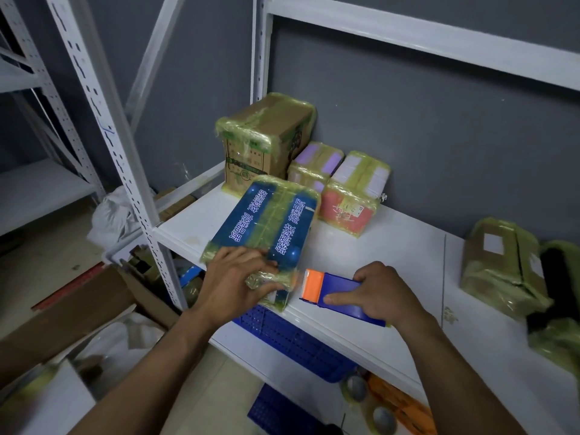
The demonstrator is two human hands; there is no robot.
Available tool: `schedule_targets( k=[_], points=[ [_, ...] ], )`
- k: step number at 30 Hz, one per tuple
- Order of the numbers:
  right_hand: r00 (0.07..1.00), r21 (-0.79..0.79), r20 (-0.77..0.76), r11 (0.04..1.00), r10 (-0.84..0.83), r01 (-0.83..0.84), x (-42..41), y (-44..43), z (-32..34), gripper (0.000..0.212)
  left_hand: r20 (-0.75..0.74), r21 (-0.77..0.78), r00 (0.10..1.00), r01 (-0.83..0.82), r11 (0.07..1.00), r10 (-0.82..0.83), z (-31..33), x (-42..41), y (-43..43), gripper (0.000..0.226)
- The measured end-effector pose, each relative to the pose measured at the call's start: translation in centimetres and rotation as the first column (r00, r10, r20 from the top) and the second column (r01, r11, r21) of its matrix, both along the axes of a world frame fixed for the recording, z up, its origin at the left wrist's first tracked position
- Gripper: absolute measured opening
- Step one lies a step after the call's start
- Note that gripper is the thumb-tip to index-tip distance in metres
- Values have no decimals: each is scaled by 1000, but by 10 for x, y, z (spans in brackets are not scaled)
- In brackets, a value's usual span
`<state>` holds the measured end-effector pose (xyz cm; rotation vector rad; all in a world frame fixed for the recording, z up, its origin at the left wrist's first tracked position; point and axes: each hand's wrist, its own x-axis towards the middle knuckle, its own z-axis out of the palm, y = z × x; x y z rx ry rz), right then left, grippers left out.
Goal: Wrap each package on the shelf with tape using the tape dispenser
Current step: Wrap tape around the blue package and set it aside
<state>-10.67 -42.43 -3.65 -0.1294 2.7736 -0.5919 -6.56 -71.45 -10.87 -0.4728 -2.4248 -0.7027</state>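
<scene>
A flat blue package [266, 221] with white lettering and bands of yellowish tape lies at the front left of the white shelf [392, 252]. My left hand [238, 277] grips its near end, thumb curled under the edge. Just right of it, my right hand [379, 291] holds the blue tape dispenser [339, 293], whose orange head points at the package's near corner. The index finger lies straight along the dispenser's side.
Taped packages stand behind: a tall cardboard box [266, 136], a purple-labelled one [317, 161] and a red one [351, 196]. More taped boxes [502, 265] sit at the right. A blue crate [292, 343] and tape rolls [357, 387] lie below the shelf.
</scene>
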Motion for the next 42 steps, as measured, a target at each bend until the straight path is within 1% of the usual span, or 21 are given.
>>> schedule_targets(
  k=[2,4,8,11,16,20,22,28,30,33,34,36,42],
  points=[
    [1000,15,1,1000,2,-2,-2,-6,-2,65,-7,-31,999,43,999,-44,-2,-2,-5,35],
    [1000,46,-3,999,13,-13,-4,-11,-2,66,-17,-31,997,72,997,-73,-3,-4,-8,33],
    [999,93,-2,995,37,-36,-7,-20,-1,67,-45,0,996,83,997,-83,-5,-2,-7,36],
    [999,120,-5,992,47,-46,-7,-23,0,66,-71,-18,993,95,995,-96,-5,-6,-7,32],
    [997,187,-48,981,58,-48,1,-27,8,66,-100,-21,987,121,992,-123,-8,-9,-7,28],
    [990,240,-126,970,58,-26,11,-30,9,64,-73,-24,990,122,992,-124,-6,-8,-5,30],
    [984,230,-169,973,54,-14,16,-32,5,62,-63,-25,991,119,993,-121,-5,-6,-6,32],
    [975,226,-216,974,45,5,23,-35,-2,63,-42,-36,993,108,993,-109,-4,-6,-10,29],
    [983,196,-184,980,19,17,23,-33,-1,63,-39,-37,993,107,994,-108,-4,-3,-8,29],
    [995,125,-97,991,-33,45,20,-28,0,68,-48,-46,991,120,992,-122,-4,1,-6,29],
    [995,124,-92,991,-41,52,21,-28,1,69,-47,-49,991,123,991,-126,-4,2,-6,29],
    [991,155,-128,986,-37,57,23,-31,3,69,-43,-49,991,122,991,-125,-4,5,-5,28],
    [964,271,-261,962,44,30,35,-40,2,63,-14,-61,995,93,994,-94,0,7,-3,30]
  ],
)
